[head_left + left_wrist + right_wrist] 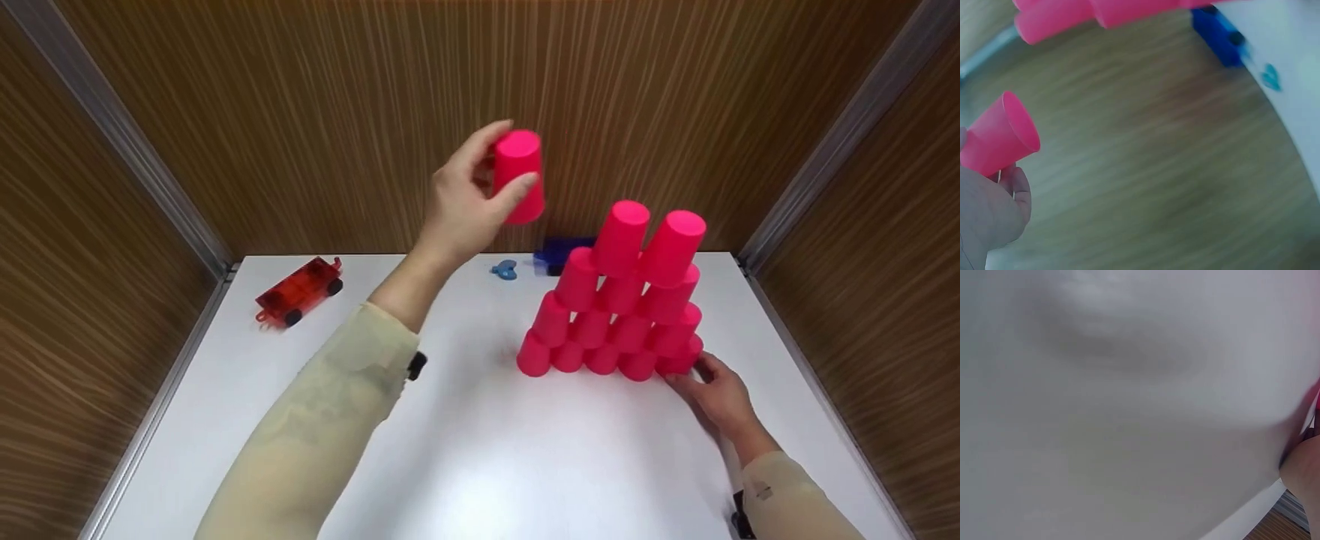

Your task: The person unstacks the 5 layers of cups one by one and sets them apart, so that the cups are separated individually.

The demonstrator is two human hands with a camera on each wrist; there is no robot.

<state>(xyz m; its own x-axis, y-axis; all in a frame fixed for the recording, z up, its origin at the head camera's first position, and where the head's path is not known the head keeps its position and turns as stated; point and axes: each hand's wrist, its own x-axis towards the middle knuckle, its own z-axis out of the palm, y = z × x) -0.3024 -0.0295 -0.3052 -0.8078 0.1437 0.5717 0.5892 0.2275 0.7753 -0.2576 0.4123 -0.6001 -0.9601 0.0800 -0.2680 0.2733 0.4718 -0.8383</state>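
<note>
Wood-grain walls (360, 97) enclose a white table (465, 450). At upper centre, the left hand (465, 199) pinches a pink cup (519, 150) between thumb and fingers, clear of the table. At centre right stands the stack (630, 330), its tiers of five, four, three and two complete; one crowning cup appears to be left. At the stack's lower right, the right hand (724, 397) touches the end cup (681, 358); whether it grips, one cannot tell. Room: a red car (300, 289) lies well apart at left; a blue piece (505, 270) and blue car (564, 247) lie by the back edge; air above the stack is open; at right, the table's edge runs near the right hand.
</note>
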